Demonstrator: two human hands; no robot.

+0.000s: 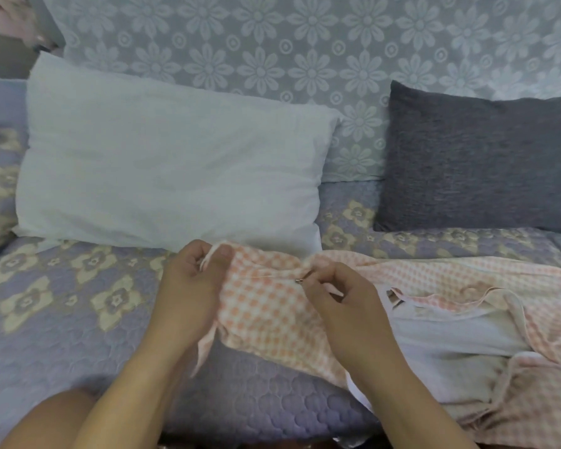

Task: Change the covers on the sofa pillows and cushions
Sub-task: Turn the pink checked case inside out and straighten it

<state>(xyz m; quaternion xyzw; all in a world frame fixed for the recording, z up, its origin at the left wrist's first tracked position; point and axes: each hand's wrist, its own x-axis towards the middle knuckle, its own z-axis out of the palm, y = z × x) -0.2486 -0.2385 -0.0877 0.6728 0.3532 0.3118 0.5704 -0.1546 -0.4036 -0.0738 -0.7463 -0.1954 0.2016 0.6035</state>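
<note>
A pink-and-white checked pillow cover [272,306] lies on the sofa seat in front of me, its open end spreading to the right with a pale lining showing. My left hand [191,280] grips the cover's left corner, thumb on top. My right hand [340,296] pinches the small metal zipper pull [299,280] on the cover's edge. A bare white pillow [162,163] leans against the sofa back at the left. A dark grey cushion [480,163] leans at the right.
The sofa seat [62,319] has a quilted lilac throw with cream flowers; the back [305,53] carries a pale floral cover. Pinkish cloth [4,17] shows at the top left corner. My knee [55,416] is at the bottom left.
</note>
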